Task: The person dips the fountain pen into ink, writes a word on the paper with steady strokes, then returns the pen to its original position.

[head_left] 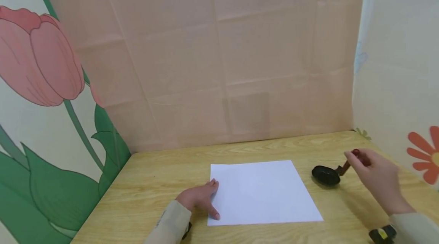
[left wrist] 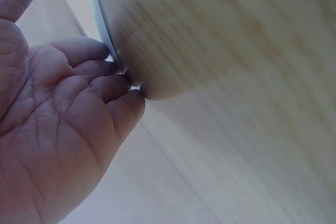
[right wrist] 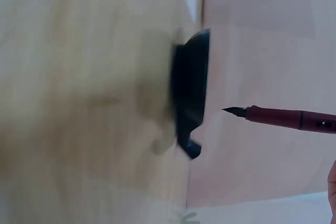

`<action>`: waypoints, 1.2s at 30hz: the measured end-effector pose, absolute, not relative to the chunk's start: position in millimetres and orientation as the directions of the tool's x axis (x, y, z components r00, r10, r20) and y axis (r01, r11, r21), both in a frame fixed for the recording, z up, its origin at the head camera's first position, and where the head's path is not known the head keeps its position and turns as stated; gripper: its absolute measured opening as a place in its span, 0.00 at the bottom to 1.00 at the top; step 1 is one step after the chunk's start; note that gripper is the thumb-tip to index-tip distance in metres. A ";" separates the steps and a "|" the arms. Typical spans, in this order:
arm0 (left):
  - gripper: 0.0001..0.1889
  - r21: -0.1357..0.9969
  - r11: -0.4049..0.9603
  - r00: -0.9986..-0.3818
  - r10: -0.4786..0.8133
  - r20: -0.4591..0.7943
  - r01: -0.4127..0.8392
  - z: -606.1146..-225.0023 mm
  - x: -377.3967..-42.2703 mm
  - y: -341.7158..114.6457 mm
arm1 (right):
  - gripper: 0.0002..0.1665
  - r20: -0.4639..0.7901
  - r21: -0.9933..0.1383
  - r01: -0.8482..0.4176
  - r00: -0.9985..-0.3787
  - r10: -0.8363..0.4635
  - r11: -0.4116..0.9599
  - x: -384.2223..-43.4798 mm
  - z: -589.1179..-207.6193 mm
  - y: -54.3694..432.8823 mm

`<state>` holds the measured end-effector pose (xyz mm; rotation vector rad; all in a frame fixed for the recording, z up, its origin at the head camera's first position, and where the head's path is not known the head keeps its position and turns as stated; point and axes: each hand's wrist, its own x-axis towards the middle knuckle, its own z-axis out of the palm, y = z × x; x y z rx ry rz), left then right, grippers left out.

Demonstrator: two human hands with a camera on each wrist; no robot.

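A blank white sheet of paper (head_left: 260, 194) lies on the wooden table. My left hand (head_left: 199, 197) rests at its left edge, thumb and fingers spread; in the left wrist view its fingertips (left wrist: 126, 98) touch near the sheet's edge. To the right of the paper sits a small black dish (head_left: 325, 177) with a short projecting handle, seen side-on in the right wrist view. My right hand (head_left: 378, 179) pinches a dark red fountain pen (right wrist: 283, 118) beside the dish. Its bare nib points toward the dish, apart from it in the right wrist view.
The wood-grain table (head_left: 151, 183) ends at a creased brown backdrop (head_left: 219, 65). A tulip-painted panel (head_left: 41, 57) stands on the left, a pale wall (head_left: 398, 65) with an orange flower on the right. A dark wrist device (head_left: 382, 234) sits below my right hand.
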<state>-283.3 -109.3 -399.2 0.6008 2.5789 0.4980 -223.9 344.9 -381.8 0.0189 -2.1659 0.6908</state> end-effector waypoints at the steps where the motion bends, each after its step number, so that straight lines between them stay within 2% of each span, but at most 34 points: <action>1: 0.56 0.436 0.840 -0.807 0.484 -0.337 0.322 -399.0 -283.5 -109.3 | 0.09 0.737 -0.473 -0.259 -0.641 0.216 0.842 -225.9 -379.9 342.6; 4: 0.56 0.443 0.838 -0.807 0.484 -0.339 0.317 -398.9 -283.3 -109.2 | 0.08 0.740 -0.481 -0.282 -0.638 0.212 0.830 -231.3 -378.4 337.0; 14: 0.56 0.427 0.846 -0.806 0.479 -0.348 0.318 -401.1 -285.0 -109.0 | 0.13 0.665 -0.505 -0.222 -0.716 0.211 0.834 -240.1 -390.2 333.2; 33: 0.56 0.428 0.854 -0.810 0.462 -0.360 0.297 -399.4 -285.6 -107.7 | 0.14 0.650 -0.463 -0.233 -0.745 0.149 0.855 -249.5 -392.7 331.8; 36: 0.56 0.429 0.857 -0.809 0.456 -0.372 0.286 -400.5 -286.9 -107.9 | 0.17 0.621 -0.444 -0.201 -0.772 0.138 0.873 -250.7 -394.1 332.9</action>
